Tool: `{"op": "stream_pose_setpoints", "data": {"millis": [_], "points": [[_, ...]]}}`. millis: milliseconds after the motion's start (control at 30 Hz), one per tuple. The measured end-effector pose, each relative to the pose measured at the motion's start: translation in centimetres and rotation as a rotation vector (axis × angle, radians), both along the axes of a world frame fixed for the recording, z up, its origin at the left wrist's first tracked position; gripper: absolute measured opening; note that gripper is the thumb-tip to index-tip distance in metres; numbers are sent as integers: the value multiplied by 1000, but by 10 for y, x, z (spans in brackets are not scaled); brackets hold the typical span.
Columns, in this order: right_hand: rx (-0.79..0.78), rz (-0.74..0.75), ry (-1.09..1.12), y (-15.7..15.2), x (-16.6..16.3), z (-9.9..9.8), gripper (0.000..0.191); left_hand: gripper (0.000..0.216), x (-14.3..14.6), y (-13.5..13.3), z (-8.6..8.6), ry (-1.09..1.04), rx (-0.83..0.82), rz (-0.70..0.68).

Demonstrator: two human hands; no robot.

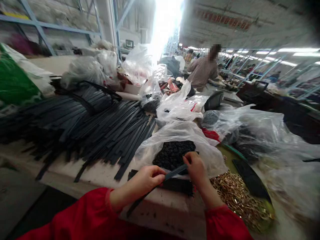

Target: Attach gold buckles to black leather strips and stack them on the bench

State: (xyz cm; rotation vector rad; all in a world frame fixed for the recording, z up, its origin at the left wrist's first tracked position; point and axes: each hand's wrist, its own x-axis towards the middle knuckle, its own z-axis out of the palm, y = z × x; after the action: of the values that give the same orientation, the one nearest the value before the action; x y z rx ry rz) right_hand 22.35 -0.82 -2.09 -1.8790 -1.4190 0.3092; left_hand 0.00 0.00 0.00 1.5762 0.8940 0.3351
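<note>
Between my two hands a dark strap is stretched at a slant over the table's front edge. My left hand pinches it, and its loose tail hangs below that hand. Farther along the strap, the fingers of my right hand are closed on its upper end. Just beyond them lies an open clear plastic bag filled with small black pieces, too blurred to name. Under the strap, a bundle of dark strips rests at the bag's near side.
Many black straps are spread on the table at left, some over its edge. To the right, a yellowish tray holds gold metal pieces and a dark phone-like slab. Plastic bags crowd behind. Another person stands farther back.
</note>
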Motion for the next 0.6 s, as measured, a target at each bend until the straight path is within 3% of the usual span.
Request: {"op": "stream_pose_setpoints", "data": {"millis": [167,300,467,600], "points": [[31,-80,649,-56,-15,15,34,27,-7,-11,16,54,86,30],[-46,-108,1205,-85,-32,15,41,21,9,-29,22,47,-89,5],[-23,-165,1478,-107,-34,11,31,17,25,-56,12,-89,-552,-54],[-29,-129,1521,-123,-31,12,31,19,25,-75,2,-158,-689,-81]]}}
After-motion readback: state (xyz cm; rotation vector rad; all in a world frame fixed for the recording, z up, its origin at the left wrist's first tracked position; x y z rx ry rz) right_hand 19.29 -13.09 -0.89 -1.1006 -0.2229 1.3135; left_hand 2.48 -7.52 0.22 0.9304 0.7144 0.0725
